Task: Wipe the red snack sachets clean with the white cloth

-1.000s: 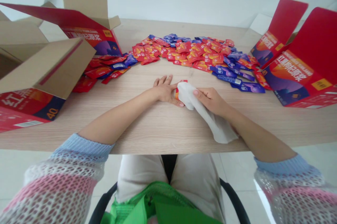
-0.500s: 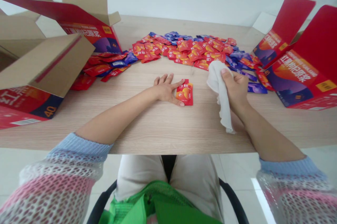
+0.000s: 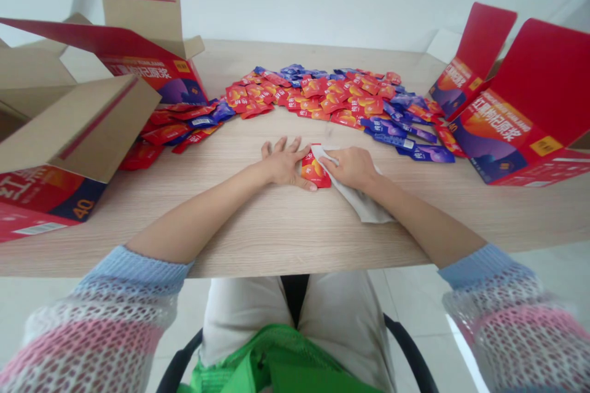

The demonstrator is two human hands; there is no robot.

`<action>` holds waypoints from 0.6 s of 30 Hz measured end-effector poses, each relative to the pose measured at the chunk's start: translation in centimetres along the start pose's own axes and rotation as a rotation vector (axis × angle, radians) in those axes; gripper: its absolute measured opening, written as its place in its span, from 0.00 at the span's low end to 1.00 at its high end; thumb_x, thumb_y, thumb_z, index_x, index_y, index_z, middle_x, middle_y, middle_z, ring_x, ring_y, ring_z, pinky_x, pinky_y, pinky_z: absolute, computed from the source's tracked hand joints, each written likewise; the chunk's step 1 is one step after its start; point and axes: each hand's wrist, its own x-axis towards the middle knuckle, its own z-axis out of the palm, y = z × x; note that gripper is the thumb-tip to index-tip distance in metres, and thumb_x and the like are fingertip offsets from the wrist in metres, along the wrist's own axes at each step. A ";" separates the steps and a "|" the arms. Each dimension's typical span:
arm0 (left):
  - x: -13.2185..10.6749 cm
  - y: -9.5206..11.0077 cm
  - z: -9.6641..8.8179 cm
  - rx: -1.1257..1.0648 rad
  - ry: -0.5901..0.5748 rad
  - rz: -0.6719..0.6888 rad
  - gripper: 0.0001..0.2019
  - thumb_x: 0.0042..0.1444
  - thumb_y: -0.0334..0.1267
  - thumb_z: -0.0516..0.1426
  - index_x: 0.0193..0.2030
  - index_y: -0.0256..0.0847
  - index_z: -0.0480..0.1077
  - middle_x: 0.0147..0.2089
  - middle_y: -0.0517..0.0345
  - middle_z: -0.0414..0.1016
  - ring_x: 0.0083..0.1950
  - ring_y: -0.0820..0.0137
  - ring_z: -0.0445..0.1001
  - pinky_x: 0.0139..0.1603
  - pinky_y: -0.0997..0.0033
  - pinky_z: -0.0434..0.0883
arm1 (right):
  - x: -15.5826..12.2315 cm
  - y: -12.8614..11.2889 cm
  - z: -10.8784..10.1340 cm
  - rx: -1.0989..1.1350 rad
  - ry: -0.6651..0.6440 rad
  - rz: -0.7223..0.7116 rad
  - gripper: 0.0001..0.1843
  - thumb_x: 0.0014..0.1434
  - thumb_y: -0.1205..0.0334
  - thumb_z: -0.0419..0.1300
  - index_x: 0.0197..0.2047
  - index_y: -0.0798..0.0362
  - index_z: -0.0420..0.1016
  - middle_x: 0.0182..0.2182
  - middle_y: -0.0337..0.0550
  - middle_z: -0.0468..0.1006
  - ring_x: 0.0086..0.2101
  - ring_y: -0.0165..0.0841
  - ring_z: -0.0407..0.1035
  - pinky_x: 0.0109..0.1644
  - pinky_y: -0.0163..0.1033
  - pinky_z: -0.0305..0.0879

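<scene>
A red sachet [image 3: 313, 171] with an orange print lies flat on the table in front of me. My left hand [image 3: 286, 164] rests with fingers spread, its thumb and forefinger at the sachet's left edge. In my right hand [image 3: 351, 166] is a white cloth [image 3: 362, 203], pressed onto the right part of the sachet and partly covering it. The loose end of the cloth trails on the tabletop below my right hand.
Red and blue sachets [image 3: 322, 95] lie in a curved heap across the back of the table [image 3: 276, 239]. Open cardboard boxes stand at the left [image 3: 78, 134] and at the right [image 3: 511, 128]. Below the front edge are my lap and a green cloth [image 3: 286, 356].
My right hand has moved left with the cloth and brought it down onto the sachet. My left hand keeps its place at the sachet's left edge. The view has shifted slightly.
</scene>
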 end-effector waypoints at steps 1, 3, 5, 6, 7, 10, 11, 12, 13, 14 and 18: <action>0.0 0.0 0.1 -0.004 0.014 0.002 0.57 0.39 0.74 0.55 0.73 0.56 0.38 0.76 0.55 0.28 0.73 0.41 0.27 0.63 0.30 0.32 | -0.1 0.0 0.0 0.011 -0.024 -0.033 0.25 0.64 0.44 0.46 0.47 0.46 0.80 0.33 0.48 0.82 0.33 0.40 0.74 0.31 0.39 0.53; 0.0 0.0 0.2 -0.012 0.033 0.005 0.57 0.39 0.74 0.55 0.73 0.55 0.40 0.76 0.57 0.30 0.73 0.41 0.29 0.63 0.30 0.33 | -0.4 0.1 -0.2 0.058 -0.068 -0.092 0.25 0.64 0.44 0.47 0.48 0.46 0.80 0.33 0.48 0.82 0.33 0.39 0.73 0.31 0.38 0.53; 0.1 0.2 0.2 -0.007 0.043 0.005 0.57 0.38 0.74 0.56 0.73 0.54 0.42 0.76 0.55 0.33 0.73 0.41 0.31 0.63 0.30 0.34 | -0.9 0.4 -0.8 0.151 -0.114 -0.139 0.24 0.63 0.44 0.49 0.47 0.48 0.81 0.31 0.47 0.82 0.31 0.37 0.71 0.31 0.37 0.53; 0.1 0.4 0.2 0.002 0.048 0.004 0.58 0.37 0.74 0.56 0.73 0.53 0.42 0.76 0.54 0.34 0.73 0.40 0.31 0.63 0.30 0.34 | -1.2 0.6 -1.2 0.230 -0.158 -0.166 0.24 0.62 0.44 0.50 0.44 0.50 0.82 0.29 0.45 0.80 0.28 0.34 0.69 0.30 0.37 0.52; 0.0 0.5 0.2 0.016 0.052 0.000 0.59 0.37 0.74 0.57 0.73 0.52 0.43 0.75 0.52 0.35 0.72 0.38 0.32 0.63 0.29 0.33 | -1.6 0.9 -1.6 0.331 -0.233 -0.198 0.25 0.62 0.44 0.51 0.39 0.52 0.82 0.25 0.42 0.77 0.25 0.32 0.66 0.29 0.36 0.51; -0.1 0.8 0.1 0.049 0.060 -0.031 0.60 0.36 0.74 0.57 0.73 0.51 0.42 0.75 0.51 0.36 0.72 0.34 0.32 0.59 0.24 0.27 | -2.9 1.9 -3.3 0.647 -0.588 -0.291 0.27 0.59 0.40 0.54 0.24 0.56 0.74 0.17 0.34 0.63 0.20 0.25 0.54 0.24 0.34 0.45; -0.1 0.8 0.0 0.049 0.056 -0.041 0.59 0.36 0.74 0.57 0.73 0.53 0.41 0.75 0.52 0.35 0.72 0.34 0.32 0.58 0.23 0.26 | -3.3 2.2 -3.8 0.727 -0.675 -0.293 0.28 0.57 0.39 0.56 0.21 0.55 0.70 0.16 0.33 0.60 0.20 0.25 0.52 0.23 0.33 0.44; -0.1 0.8 0.0 0.043 0.050 -0.047 0.59 0.37 0.74 0.57 0.73 0.56 0.39 0.76 0.54 0.34 0.72 0.34 0.31 0.57 0.22 0.25 | -3.6 2.4 -4.2 0.798 -0.698 -0.259 0.28 0.56 0.39 0.57 0.20 0.55 0.67 0.16 0.32 0.58 0.20 0.24 0.50 0.23 0.33 0.43; -0.1 0.7 0.0 0.035 0.040 -0.049 0.58 0.37 0.73 0.57 0.73 0.59 0.39 0.76 0.56 0.32 0.72 0.34 0.30 0.56 0.21 0.25 | -3.8 2.5 -4.4 0.866 -0.645 -0.191 0.28 0.56 0.38 0.58 0.20 0.55 0.65 0.17 0.32 0.57 0.20 0.24 0.49 0.23 0.34 0.42; -0.1 0.6 0.0 0.028 0.026 -0.052 0.57 0.37 0.73 0.57 0.72 0.61 0.38 0.76 0.58 0.31 0.72 0.34 0.29 0.56 0.20 0.26 | -3.7 2.7 -4.3 0.930 -0.526 -0.100 0.28 0.56 0.38 0.57 0.21 0.54 0.65 0.17 0.32 0.57 0.19 0.24 0.49 0.22 0.34 0.42; 0.3 0.3 -0.3 0.024 -0.054 -0.066 0.58 0.35 0.72 0.59 0.71 0.67 0.36 0.75 0.62 0.25 0.71 0.34 0.25 0.53 0.17 0.26 | -1.5 3.6 -2.1 0.922 0.111 0.178 0.27 0.57 0.37 0.54 0.27 0.55 0.72 0.20 0.35 0.64 0.22 0.28 0.54 0.25 0.35 0.48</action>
